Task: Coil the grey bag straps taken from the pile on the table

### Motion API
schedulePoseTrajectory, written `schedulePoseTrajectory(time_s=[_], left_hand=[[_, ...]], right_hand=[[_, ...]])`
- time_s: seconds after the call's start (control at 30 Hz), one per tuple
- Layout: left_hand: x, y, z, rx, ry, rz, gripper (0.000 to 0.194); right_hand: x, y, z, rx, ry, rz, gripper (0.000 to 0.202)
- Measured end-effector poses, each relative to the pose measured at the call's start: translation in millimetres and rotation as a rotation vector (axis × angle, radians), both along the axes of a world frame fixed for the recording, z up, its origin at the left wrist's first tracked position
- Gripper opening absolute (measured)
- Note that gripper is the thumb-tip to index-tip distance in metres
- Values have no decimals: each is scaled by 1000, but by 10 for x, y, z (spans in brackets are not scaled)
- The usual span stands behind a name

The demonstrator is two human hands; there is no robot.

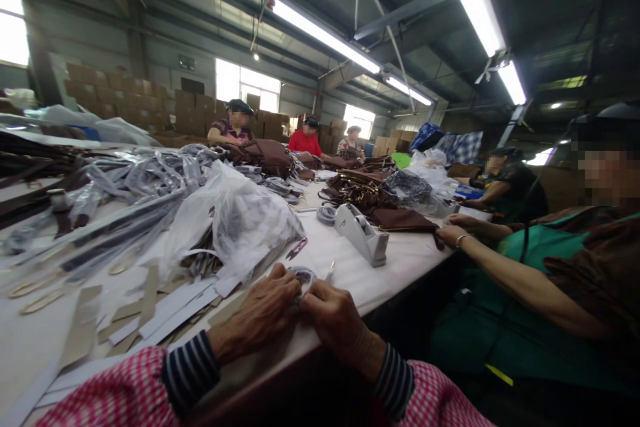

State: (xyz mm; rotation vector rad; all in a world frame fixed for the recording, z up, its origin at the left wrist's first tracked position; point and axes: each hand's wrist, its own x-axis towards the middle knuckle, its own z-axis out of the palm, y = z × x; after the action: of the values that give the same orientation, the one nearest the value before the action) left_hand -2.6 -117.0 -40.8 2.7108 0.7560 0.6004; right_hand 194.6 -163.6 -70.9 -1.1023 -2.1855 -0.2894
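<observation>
Head view: at the near edge of the worktable [400, 273], the left hand [267, 303] and right hand [337, 317], fingers curled, pinch a grey, seemingly plastic-wrapped coil [304, 273] between them. Beyond, toward the table's right-hand edge, stands a grey tape dispenser [361, 235], its dark side marking too small to read; thread snips [297, 249] lie nearby.

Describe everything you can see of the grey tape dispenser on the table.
The tape dispenser is light grey and looks like hard plastic, with a sloping body and a dark marking on its side. It stands upright on the white table, its squared end toward the table's edge, beyond the right hand, which does not touch it. Brown pouch-like pieces lie just behind it. Whether it holds a tape roll cannot be made out.
</observation>
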Motion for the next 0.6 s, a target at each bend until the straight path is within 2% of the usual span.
schedulePoseTrajectory(time_s=[0.13, 0.2, 0.27, 0.33, 0.5, 0.6], left_hand=[[-69, 55, -35, -17, -55, 4, 13], [-88, 74, -73, -39, -106, 17, 30], [-92, 84, -112, -61, -143, 19, 52], [-84, 86, -142, -84, -170, 15, 64], [-45, 72, -185, -192, -206, 61, 77], [-22, 74, -222, -274, -273, 100, 89]], right_hand=[[65, 144, 212, -273, 23, 90, 14], [74, 209, 294, -357, 79, 134, 16], [65, 252, 336, -403, 144, 149, 19], [44, 270, 351, -432, 206, 129, 22], [-1, 276, 391, -481, 344, 97, 34], [15, 343, 419, -505, 363, 143, 35]])
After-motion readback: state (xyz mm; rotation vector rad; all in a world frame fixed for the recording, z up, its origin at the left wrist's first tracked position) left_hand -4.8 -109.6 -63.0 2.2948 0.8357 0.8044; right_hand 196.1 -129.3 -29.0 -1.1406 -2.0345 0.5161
